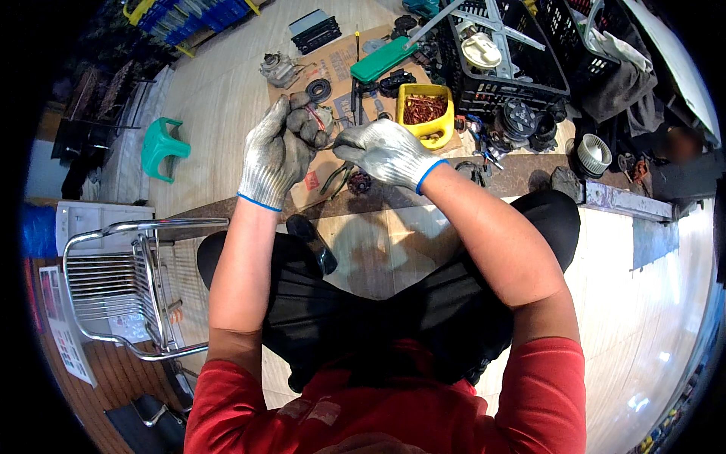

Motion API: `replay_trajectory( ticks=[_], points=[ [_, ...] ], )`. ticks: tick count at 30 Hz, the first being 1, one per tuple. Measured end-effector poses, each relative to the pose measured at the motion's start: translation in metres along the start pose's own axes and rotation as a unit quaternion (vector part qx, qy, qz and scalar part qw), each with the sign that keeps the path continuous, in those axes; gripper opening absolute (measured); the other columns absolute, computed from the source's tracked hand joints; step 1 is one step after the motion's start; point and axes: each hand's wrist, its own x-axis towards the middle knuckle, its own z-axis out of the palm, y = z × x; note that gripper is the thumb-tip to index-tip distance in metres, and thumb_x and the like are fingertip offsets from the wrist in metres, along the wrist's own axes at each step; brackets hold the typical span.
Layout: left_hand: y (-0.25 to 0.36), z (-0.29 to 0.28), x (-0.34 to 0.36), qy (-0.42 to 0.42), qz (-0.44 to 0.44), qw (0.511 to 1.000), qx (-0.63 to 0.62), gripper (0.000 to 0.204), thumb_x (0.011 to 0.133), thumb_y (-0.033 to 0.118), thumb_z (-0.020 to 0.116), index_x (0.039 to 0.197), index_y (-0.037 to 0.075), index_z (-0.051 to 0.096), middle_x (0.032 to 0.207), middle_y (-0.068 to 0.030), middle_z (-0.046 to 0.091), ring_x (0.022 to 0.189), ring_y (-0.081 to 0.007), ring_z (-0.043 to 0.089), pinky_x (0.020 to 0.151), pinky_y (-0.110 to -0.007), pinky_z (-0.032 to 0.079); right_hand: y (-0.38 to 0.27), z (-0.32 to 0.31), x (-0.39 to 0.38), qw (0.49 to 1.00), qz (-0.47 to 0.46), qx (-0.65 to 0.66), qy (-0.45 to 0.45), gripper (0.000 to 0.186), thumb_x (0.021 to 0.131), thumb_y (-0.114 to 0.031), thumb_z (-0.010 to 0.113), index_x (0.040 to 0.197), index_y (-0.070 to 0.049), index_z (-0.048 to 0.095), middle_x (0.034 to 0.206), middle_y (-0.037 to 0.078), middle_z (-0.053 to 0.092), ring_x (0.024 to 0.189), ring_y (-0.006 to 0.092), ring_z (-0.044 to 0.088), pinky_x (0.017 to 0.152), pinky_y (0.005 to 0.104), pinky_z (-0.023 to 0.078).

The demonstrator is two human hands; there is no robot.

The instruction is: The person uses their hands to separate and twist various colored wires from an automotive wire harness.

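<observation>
My left hand (274,151), in a grey-white glove with blue cuff, grips a greyish metal part (310,119) with a red wire. My right hand (380,151), also gloved, is closed just right of that part, its fingertips pinched on something I cannot make out. Below the hands lie pliers (333,183) and a small dark round part (360,180) on cardboard (310,204). A yellow container (442,130) of copper-coloured bits is right of my right hand. A black ring (318,90), a silver housing (274,69) and a green tool case (382,62) lie beyond.
Black crates (507,85) hold assorted parts at the upper right, near a white fan wheel (594,155) and metal parts (516,119). A green stool (159,151) and a chrome chair (113,295) stand at the left. My legs fill the lower middle.
</observation>
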Motion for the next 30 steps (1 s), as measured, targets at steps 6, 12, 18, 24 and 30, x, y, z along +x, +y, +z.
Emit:
replay_trajectory(
  ticks=[6, 12, 18, 24, 30],
  points=[
    [0.005, 0.023, -0.006, 0.008, -0.106, 0.967, 0.232, 0.035, 0.103, 0.033, 0.054, 0.106, -0.001, 0.059, 0.09, -0.0152, 0.066, 0.073, -0.0272, 0.062, 0.069, -0.041, 0.053, 0.031, -0.019, 0.0, 0.99, -0.07, -0.117, -0.033, 0.022, 0.093, -0.023, 0.059, 0.11, -0.019, 0.072, 0.113, 0.008, 0.069, 0.095, 0.0317, 0.069, 0.08, 0.0428, 0.056],
    [-0.005, -0.039, -0.007, -0.05, -0.057, 0.821, 0.567, 0.05, 0.105, 0.042, 0.052, 0.125, -0.002, 0.062, 0.109, -0.0147, 0.07, 0.083, -0.0192, 0.066, 0.075, -0.036, 0.055, 0.006, -0.036, -0.001, 0.997, -0.002, -0.076, 0.018, 0.031, 0.096, -0.039, 0.058, 0.105, -0.014, 0.073, 0.093, 0.017, 0.072, 0.09, 0.0363, 0.069, 0.08, 0.0466, 0.056],
    [-0.005, 0.011, -0.004, 0.038, -0.141, 0.747, 0.649, 0.057, 0.104, 0.05, 0.05, 0.132, 0.001, 0.059, 0.121, -0.0113, 0.068, 0.102, -0.0185, 0.065, 0.094, -0.033, 0.05, -0.004, -0.045, -0.003, 0.993, 0.067, -0.102, 0.007, 0.031, 0.094, -0.037, 0.06, 0.111, -0.013, 0.071, 0.096, 0.017, 0.071, 0.092, 0.0351, 0.068, 0.075, 0.0461, 0.055],
    [-0.02, 0.002, 0.004, 0.087, -0.059, 0.956, 0.275, 0.069, 0.103, 0.054, 0.046, 0.137, -0.006, 0.051, 0.13, -0.0194, 0.062, 0.116, -0.0264, 0.063, 0.103, -0.041, 0.048, 0.006, -0.013, 0.003, 0.996, -0.003, -0.063, 0.056, 0.033, 0.097, -0.038, 0.055, 0.102, -0.01, 0.072, 0.096, 0.019, 0.071, 0.093, 0.0391, 0.069, 0.081, 0.0491, 0.056],
    [-0.013, -0.001, 0.008, 0.067, 0.007, 0.992, 0.106, 0.042, 0.106, 0.027, 0.048, 0.131, -0.006, 0.054, 0.124, -0.0217, 0.064, 0.113, -0.0347, 0.064, 0.1, -0.049, 0.051, -0.017, -0.009, -0.008, 0.999, 0.05, 0.007, 0.009, 0.028, 0.094, -0.03, 0.057, 0.109, -0.011, 0.071, 0.1, 0.019, 0.07, 0.09, 0.0365, 0.069, 0.076, 0.0467, 0.054]
  ],
)
